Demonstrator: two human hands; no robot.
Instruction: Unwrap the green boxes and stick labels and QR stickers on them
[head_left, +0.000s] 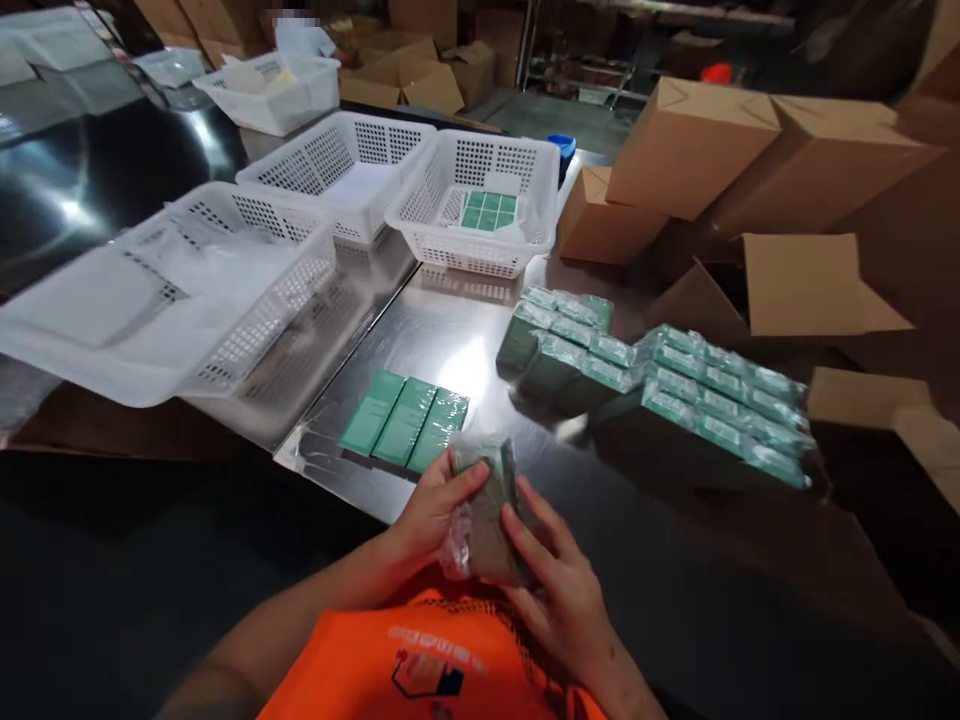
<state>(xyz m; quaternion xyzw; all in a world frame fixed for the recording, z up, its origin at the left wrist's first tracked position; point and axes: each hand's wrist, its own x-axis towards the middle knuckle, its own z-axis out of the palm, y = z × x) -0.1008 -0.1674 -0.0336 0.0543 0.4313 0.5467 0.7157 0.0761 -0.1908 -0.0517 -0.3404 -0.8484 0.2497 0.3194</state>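
Close to my body, both hands hold one green box in clear plastic wrap. My left hand grips its left side, thumb across the top face and loose film bunched beneath. The fingers of my right hand press along its right side. Just beyond, three flat green boxes lie side by side on the steel table. To the right stand several rows of wrapped green boxes, with another wrapped group beside them.
A white basket with small green boxes stands at the table's far end. Another white basket adjoins it, and a larger one holding plastic film is at left. Cardboard boxes line the right side; an open carton sits there.
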